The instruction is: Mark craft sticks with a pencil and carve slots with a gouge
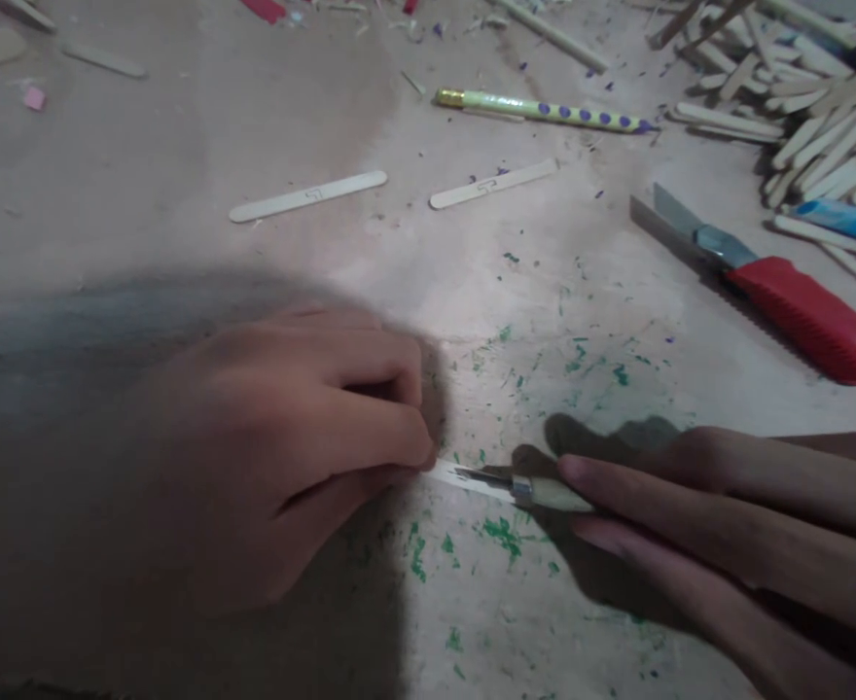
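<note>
My left hand (303,437) is closed at the fingertips, pinching one end of a pale craft stick (486,482) against the table. Most of that stick is hidden by the hand and the tool. My right hand (720,525) grips a small carving tool (555,492) with a light wooden handle and a metal collar. The tool's thin dark tip lies over the stick, just right of my left fingertips; whether it touches the wood I cannot tell. Beyond my hands lie two craft sticks, a left one (282,202) and a right one (464,192), each with a small drawn outline.
A yellowish pencil (530,107) with purple spots lies farther back. At right rests a red-handled tool (811,316) with grey metal blades. Behind it are a blue object (851,222) and a heap of craft sticks (837,136). Green flecks (505,535) mark the tabletop.
</note>
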`<action>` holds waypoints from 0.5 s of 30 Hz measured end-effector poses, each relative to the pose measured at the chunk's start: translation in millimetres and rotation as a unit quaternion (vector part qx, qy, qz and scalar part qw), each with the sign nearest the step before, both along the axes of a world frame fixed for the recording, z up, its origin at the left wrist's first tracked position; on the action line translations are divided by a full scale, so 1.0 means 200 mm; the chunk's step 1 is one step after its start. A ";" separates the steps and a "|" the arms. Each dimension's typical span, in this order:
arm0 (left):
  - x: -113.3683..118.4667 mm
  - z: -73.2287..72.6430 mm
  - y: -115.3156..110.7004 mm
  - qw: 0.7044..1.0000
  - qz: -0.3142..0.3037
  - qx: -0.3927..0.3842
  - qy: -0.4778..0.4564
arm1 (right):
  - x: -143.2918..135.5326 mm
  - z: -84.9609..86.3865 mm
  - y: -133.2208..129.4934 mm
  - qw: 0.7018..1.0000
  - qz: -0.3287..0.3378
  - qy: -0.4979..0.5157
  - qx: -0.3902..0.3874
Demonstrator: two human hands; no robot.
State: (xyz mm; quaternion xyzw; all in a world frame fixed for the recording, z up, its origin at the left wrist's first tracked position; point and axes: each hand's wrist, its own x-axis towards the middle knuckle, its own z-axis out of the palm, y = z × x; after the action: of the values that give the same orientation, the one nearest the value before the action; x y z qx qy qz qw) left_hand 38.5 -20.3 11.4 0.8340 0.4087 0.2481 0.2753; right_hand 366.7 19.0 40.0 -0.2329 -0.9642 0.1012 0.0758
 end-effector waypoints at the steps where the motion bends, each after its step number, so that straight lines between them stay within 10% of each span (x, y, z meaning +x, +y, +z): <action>1: 0.00 0.00 0.00 1.000 -0.001 0.002 0.004 | -0.01 -0.01 -0.01 1.000 -0.010 0.001 -0.008; 15: 0.01 0.00 -0.02 1.000 0.015 0.013 0.003 | -0.10 -0.01 -0.02 0.979 -0.140 0.043 -0.143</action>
State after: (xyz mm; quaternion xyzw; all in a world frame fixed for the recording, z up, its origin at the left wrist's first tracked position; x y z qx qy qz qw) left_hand 41.4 -24.3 10.6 0.8320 0.4190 0.2552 0.2590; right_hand 346.1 14.3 38.9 -0.3697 -0.8933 0.2367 0.0965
